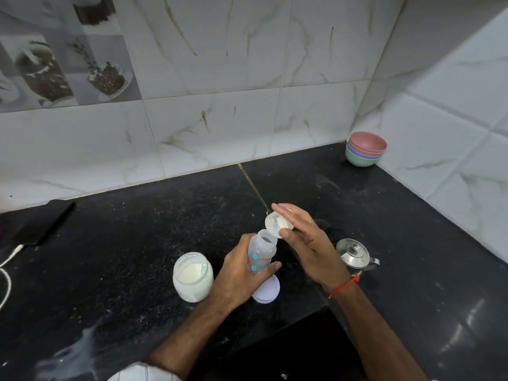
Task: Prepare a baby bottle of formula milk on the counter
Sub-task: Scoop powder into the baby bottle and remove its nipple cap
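Baby bottle (261, 253): held off the surface (137, 229) in left hand (242, 273), fingers wrapped round body, mouth open and tilted toward right hand (302, 243). Right fingers closed on cap (275, 224) just beside mouth, prob. to keep neck clear. Formula jar (193, 276) open, left of bottle; kettle (353, 253) to its right.

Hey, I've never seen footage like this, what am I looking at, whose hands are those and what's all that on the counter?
It is one picture from a camera worn on a person's head, looking down at their own bare hands. No machine here. The left hand holds an open baby bottle; the right hand holds its cap just beside the mouth. On the black counter stand an open jar of white powder, a flat lid, a steel kettle and stacked bowls.
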`<move>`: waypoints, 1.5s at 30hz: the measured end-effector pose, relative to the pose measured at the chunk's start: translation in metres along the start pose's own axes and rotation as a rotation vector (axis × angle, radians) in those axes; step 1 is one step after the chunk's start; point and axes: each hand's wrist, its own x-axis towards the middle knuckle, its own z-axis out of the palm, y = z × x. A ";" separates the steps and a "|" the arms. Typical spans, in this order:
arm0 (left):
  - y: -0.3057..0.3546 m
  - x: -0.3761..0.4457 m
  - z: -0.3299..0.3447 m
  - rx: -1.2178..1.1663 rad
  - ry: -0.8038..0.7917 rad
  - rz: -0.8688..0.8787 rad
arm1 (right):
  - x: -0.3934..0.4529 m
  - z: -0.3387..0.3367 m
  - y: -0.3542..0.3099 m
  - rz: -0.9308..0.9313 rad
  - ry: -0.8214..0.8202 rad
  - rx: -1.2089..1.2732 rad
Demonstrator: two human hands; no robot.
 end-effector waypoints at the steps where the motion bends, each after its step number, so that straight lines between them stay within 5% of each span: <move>1: 0.000 0.000 0.001 -0.001 -0.004 0.003 | 0.000 0.000 0.000 -0.017 -0.011 -0.007; 45: 0.002 0.009 0.020 -0.055 -0.035 -0.040 | -0.005 -0.010 -0.025 -0.333 0.037 -0.300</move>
